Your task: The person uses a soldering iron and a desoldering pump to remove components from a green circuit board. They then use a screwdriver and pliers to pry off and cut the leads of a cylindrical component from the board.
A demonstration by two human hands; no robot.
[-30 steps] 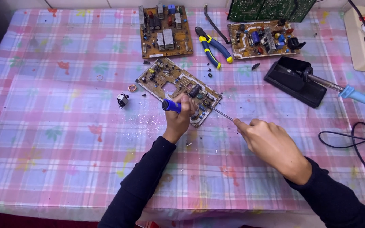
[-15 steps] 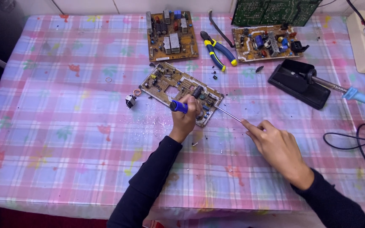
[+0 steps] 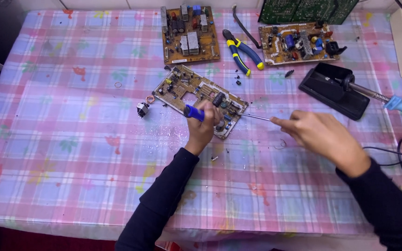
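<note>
head view, steeply down, table [image 3: 70, 153] close

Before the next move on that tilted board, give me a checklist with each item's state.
1. Left hand grips the blue-handled tool: ok.
2. Right hand pinches the thin metal rod, tip at the circuit board: ok.
3. Board lies flat on the tablecloth: ok.
4. Soldering iron parked in its black stand, away from both hands: ok.
5. Pliers lie apart from the board: ok.
6. Work area free of loose bits: not ok, small parts lie scattered around the board.
7. Exact contact point of the tools on the board: cannot tell.
</note>
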